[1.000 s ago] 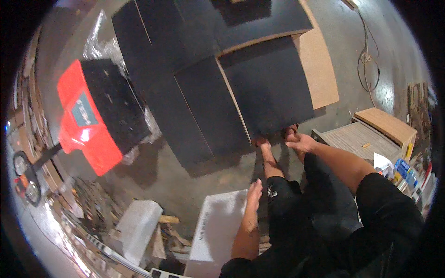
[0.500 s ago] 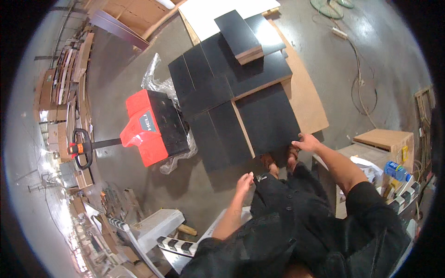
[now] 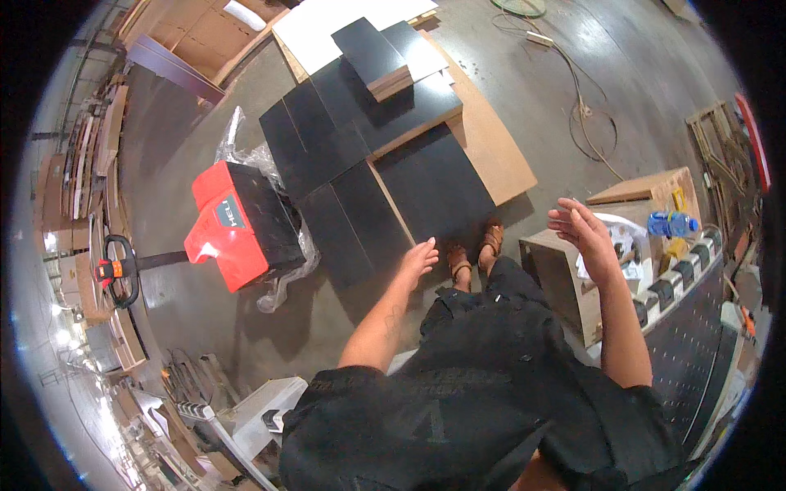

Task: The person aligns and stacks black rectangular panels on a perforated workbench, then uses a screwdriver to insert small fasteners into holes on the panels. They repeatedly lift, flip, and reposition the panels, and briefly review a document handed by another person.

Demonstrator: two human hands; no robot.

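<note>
Stacked black panels [image 3: 327, 155] lie ahead of me at differing heights. One black panel [image 3: 438, 184] sits at the near right of the stack, lower than the panels beside it, whose pale edges show. My left hand [image 3: 419, 260] hovers by its near left corner, fingers loosely extended with nothing in them. Out to the right, my right hand [image 3: 583, 233] is raised with its fingers apart, holding nothing, above a wooden cabinet [image 3: 548, 258]. Two black boards [image 3: 372, 57] form a small pile on the far part of the stack.
A red and black pallet truck [image 3: 233, 225] with clear plastic wrap [image 3: 295, 278] stands left of the stack. Brown board [image 3: 508, 168] juts out on the right. A blue-labelled bottle [image 3: 671, 223] lies beside a striped metal rail [image 3: 671, 286]. A cable [image 3: 577, 98] trails across the floor.
My right hand has come away from the near right panel corner, up and to the right, its fingers opening. My left hand has loosened from a pinch. The view has swung right.
</note>
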